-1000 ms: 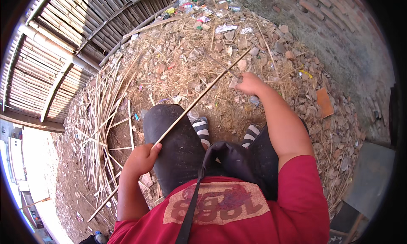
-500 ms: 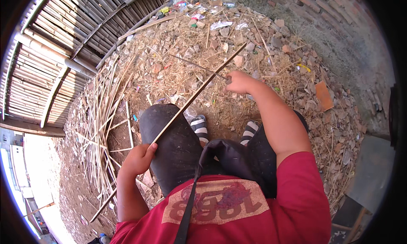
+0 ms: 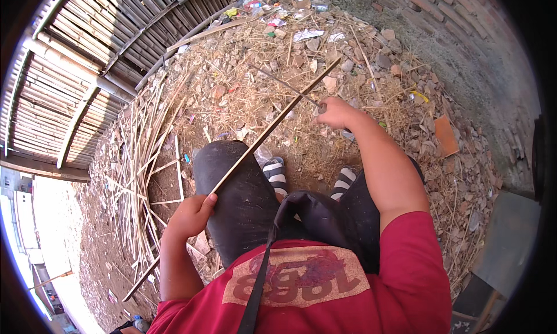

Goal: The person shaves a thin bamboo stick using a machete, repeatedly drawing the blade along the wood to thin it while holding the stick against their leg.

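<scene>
A long, narrow bamboo strip [image 3: 255,146], dark along one side, slants across my left thigh. My left hand [image 3: 194,215] is closed round it near the thigh, thumb on top, and the strip's lower end comes out past my forearm. My right hand [image 3: 337,113] is closed round the short handle of what looks like a knife with a long, thin, dark blade [image 3: 275,79]. The blade crosses the strip near its far end; whether it presses on the strip I cannot tell. Most of the handle is hidden in my fist.
Many pale split strips [image 3: 136,200] lie piled on the ground at left. A bamboo-slat wall [image 3: 75,73] stands beyond them, and a brick wall [image 3: 464,61] on the right. Rubble and straw cover the ground round my striped sandals [image 3: 275,174]. An orange tile piece [image 3: 445,135] lies at right.
My right hand has moved slightly right, and the blade now crosses the strip a little nearer its far end. My left hand keeps its grip. The whole view has shifted slightly.
</scene>
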The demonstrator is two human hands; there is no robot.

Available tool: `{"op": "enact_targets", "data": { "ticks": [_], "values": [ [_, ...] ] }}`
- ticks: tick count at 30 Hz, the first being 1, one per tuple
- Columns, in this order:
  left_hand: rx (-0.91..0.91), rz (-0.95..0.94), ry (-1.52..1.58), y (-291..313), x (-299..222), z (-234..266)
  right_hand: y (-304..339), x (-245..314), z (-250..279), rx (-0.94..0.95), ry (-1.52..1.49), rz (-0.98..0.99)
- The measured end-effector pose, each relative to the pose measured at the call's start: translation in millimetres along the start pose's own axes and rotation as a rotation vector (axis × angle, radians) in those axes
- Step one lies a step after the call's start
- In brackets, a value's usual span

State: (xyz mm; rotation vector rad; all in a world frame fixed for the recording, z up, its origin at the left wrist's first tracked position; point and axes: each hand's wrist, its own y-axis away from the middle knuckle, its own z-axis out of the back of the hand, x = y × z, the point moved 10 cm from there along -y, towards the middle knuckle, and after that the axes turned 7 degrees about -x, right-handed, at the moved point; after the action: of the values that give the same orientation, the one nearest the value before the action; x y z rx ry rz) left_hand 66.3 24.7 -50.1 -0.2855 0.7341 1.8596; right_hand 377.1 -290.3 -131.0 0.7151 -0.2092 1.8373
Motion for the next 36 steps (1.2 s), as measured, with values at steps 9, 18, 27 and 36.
{"op": "enact_targets", "data": {
  "ticks": [9,18,27,36],
  "values": [
    [0.076,0.016,0.024,-3.5,4.4,-5.0,50.8,110.2,-26.4,0.274,0.242,0.410],
    [0.022,-0.016,0.033,-3.2,0.2,-6.1,44.3,84.8,-2.4,0.142,0.242,0.282],
    [0.084,0.053,-0.005,-3.4,-8.8,0.7,13.6,23.0,-20.8,0.155,0.117,0.046],
    [0.124,0.085,0.023,-3.6,5.2,-5.1,37.5,84.6,-36.6,0.336,0.245,0.213]
  ]
}}
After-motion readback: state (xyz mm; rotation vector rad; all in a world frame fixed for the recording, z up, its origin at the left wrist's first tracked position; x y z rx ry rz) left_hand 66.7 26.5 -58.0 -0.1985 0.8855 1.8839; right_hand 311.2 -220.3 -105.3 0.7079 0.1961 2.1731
